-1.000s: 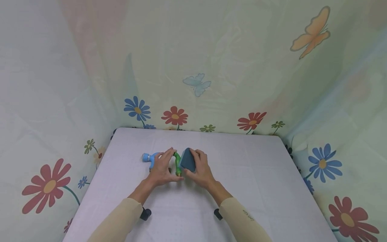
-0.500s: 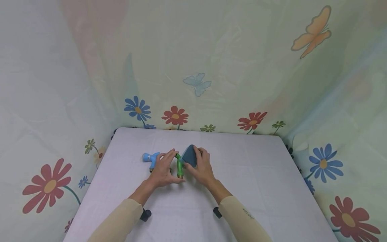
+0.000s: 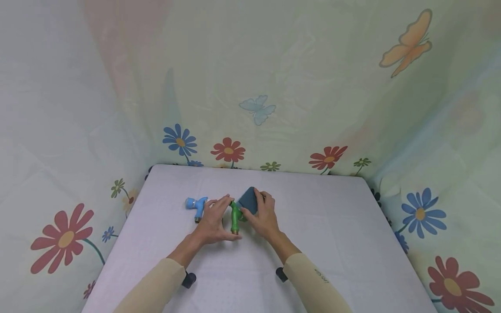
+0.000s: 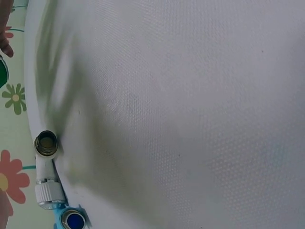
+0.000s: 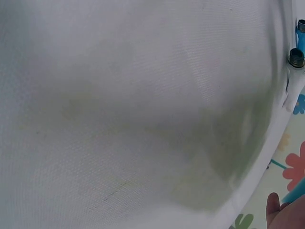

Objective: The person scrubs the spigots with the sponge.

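My left hand (image 3: 213,221) holds a green tap (image 3: 235,216) off the table, fingertips at its top end and thumb by its brass threaded end. In my right hand (image 3: 267,217) is a two-tone blue sponge (image 3: 248,200), pinched between thumb and fingers and set against the tap's right side. A blue tap (image 3: 198,208) lies just left of my left hand. Beside it in the left wrist view lies a white tap (image 4: 46,167), mostly hidden behind the left hand in the head view. Only an edge of the green tap (image 4: 3,72) shows in the left wrist view.
A white-covered table (image 3: 332,234) lies beneath both hands. Behind it and at its sides hangs a pale curtain (image 3: 297,78) printed with flowers and butterflies. Each wrist carries a small black camera, one left (image 3: 189,279) and one right (image 3: 281,274).
The green tap has shifted slightly right and toward me, and more of its body shows. The sponge has tilted and slid along the tap's side. Both hands moved a little right.
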`<state>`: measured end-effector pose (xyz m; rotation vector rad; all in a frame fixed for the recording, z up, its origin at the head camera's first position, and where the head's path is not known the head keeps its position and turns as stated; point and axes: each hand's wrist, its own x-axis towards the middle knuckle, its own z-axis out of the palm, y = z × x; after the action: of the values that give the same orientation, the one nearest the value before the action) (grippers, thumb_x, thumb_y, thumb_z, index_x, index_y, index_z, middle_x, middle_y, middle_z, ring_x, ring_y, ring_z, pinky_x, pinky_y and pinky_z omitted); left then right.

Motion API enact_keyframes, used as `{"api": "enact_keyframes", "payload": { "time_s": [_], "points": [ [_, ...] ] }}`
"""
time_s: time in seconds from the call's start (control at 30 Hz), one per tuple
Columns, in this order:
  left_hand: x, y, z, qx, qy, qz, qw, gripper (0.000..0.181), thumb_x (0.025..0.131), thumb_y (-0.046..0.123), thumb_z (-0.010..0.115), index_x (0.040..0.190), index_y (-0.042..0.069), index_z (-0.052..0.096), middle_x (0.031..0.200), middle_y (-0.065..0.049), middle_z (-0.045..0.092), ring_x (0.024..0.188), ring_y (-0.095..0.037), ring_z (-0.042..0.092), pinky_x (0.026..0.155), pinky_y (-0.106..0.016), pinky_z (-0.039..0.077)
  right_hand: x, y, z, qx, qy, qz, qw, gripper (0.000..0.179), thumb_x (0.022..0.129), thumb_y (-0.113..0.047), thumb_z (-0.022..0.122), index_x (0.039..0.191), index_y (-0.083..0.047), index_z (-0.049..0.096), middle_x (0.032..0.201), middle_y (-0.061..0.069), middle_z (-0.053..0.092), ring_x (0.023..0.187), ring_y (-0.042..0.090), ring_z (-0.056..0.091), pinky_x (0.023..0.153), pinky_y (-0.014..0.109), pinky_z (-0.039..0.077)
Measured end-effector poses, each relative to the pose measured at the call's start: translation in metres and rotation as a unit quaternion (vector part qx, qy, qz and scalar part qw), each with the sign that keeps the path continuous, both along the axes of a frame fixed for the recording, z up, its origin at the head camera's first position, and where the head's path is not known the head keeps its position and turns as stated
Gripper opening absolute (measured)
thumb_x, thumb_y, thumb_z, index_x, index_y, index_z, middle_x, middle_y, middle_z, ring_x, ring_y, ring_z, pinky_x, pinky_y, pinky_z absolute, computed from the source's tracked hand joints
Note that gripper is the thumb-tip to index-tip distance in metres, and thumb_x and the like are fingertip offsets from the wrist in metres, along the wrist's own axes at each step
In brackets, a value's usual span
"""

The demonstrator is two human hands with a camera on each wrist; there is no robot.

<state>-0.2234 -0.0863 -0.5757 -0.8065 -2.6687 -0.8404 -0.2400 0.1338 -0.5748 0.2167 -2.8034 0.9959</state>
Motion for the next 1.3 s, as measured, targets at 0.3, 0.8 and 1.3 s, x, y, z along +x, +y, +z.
{"api": "enact_keyframes", "payload": {
  "time_s": [0.3, 0.8, 1.3],
  "points": [
    [0.002, -0.007, -0.003, -0.003, -0.019, -0.002, 0.9998, 0.116, 0.064, 0.067, 0.091, 0.155, 0.015, 0.043, 0.163, -0.006, 0.045, 0.155, -0.025, 0.037, 0.123, -0.058, 0.028, -0.002, 0.006, -0.004, -0.009, -0.029, -0.023, 0.9993, 0.089, 0.092, -0.059, 0.068, 0.164, -0.022, 0.032, 0.161, 0.015, 0.032, 0.143, 0.036, 0.039, 0.11, 0.057, 0.049],
    [0.017, -0.02, -0.02, -0.041, -0.028, -0.046, 0.9977, 0.118, 0.061, 0.073, 0.088, 0.152, 0.008, 0.049, 0.156, -0.01, 0.054, 0.154, -0.026, 0.038, 0.12, -0.06, 0.027, -0.001, 0.024, -0.01, 0.008, -0.029, -0.024, 0.9992, 0.09, 0.091, -0.059, 0.07, 0.163, -0.019, 0.033, 0.159, 0.016, 0.034, 0.141, 0.035, 0.038, 0.111, 0.055, 0.048],
    [0.029, -0.048, -0.034, -0.061, -0.056, -0.055, 0.995, 0.116, 0.065, 0.07, 0.087, 0.154, 0.01, 0.044, 0.157, -0.006, 0.05, 0.158, -0.031, 0.029, 0.123, -0.063, 0.02, 0.001, 0.027, -0.014, 0.013, -0.031, -0.021, 0.9992, 0.088, 0.092, -0.057, 0.069, 0.162, -0.017, 0.034, 0.158, 0.017, 0.034, 0.14, 0.035, 0.038, 0.109, 0.056, 0.049]
  ]
}}
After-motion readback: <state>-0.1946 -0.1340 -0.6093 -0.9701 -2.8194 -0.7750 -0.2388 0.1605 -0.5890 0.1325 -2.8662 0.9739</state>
